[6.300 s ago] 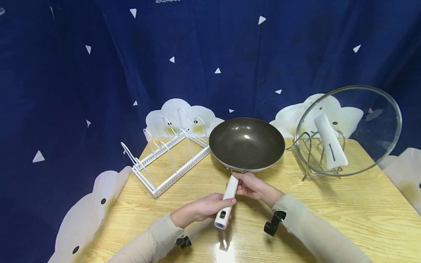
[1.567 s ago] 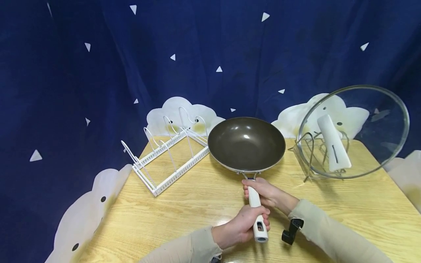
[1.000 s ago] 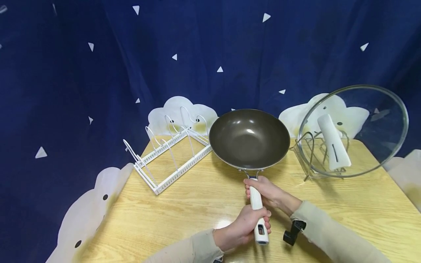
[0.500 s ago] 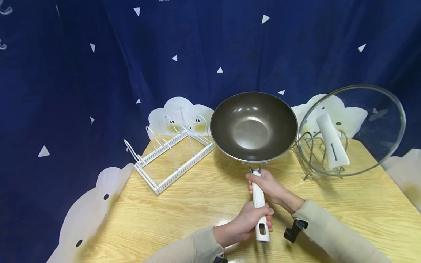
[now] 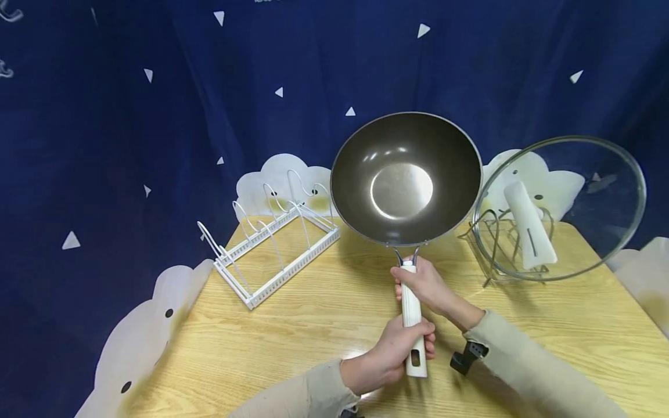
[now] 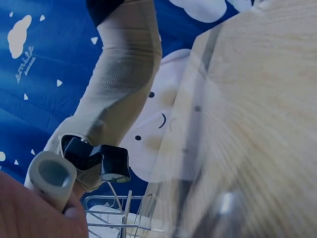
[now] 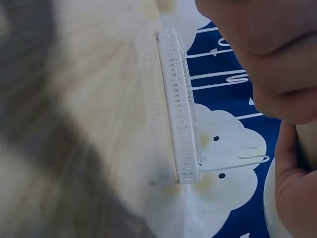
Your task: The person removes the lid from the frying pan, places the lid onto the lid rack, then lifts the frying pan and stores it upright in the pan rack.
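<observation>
A wok (image 5: 444, 174) with a dark brown inside is held off the table in the head view, its bowl tilted up so the inside faces me. My left hand (image 5: 389, 351) grips the lower part of its white handle (image 5: 411, 305), thumb across the top. Higher up, close to the metal fork below the bowl, my right hand (image 5: 425, 284) holds the same handle. The handle's round end (image 6: 52, 176) shows beside my left hand in the left wrist view. In the right wrist view, curled fingers (image 7: 277, 64) fill the right edge.
Left of the wok, a white rack (image 5: 292, 273) with wire dividers stands on the wooden table (image 5: 272, 348). To the right, a glass lid (image 5: 590, 232) with a white handle leans in a metal wire rack (image 5: 488, 255). A dark blue curtain (image 5: 292, 52) hangs behind.
The wok has risen from low over the table, its far rim tipping up. Compared with the oldest frame, the handle has swung right and both hands have shifted right along with it.
</observation>
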A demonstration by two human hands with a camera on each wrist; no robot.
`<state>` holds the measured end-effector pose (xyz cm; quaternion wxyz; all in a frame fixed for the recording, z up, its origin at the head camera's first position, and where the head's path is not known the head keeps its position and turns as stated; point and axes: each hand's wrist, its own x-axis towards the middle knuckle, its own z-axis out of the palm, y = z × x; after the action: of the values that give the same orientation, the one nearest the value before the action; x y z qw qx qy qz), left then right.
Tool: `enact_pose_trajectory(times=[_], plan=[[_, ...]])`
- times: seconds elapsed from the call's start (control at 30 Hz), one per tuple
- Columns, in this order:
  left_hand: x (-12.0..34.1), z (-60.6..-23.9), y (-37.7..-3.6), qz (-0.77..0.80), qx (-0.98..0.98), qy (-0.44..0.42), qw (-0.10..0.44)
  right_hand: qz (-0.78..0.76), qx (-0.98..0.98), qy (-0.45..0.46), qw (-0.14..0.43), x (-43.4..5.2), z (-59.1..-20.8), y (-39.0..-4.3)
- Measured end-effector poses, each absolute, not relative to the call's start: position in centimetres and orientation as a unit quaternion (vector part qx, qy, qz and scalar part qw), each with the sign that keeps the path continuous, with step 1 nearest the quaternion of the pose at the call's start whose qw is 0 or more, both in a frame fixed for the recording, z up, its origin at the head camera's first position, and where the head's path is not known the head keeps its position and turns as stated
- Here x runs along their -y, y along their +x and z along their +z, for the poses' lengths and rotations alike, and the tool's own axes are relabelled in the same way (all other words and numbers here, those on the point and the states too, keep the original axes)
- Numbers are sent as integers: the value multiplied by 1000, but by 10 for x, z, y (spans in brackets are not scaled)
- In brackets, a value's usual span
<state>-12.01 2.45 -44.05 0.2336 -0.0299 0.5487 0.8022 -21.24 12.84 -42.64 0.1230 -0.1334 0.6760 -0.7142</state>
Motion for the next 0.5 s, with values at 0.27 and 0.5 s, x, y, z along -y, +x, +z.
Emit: enact_pose_trajectory(times=[0.27, 0.5], plan=[[-35, -443, -127, 794, -585, -41, 159, -679, -717, -120, 105, -129, -414, -220], [-39, -448, -134, 797, -584, -45, 148, -628, -764, -134, 71, -129, -407, -225]])
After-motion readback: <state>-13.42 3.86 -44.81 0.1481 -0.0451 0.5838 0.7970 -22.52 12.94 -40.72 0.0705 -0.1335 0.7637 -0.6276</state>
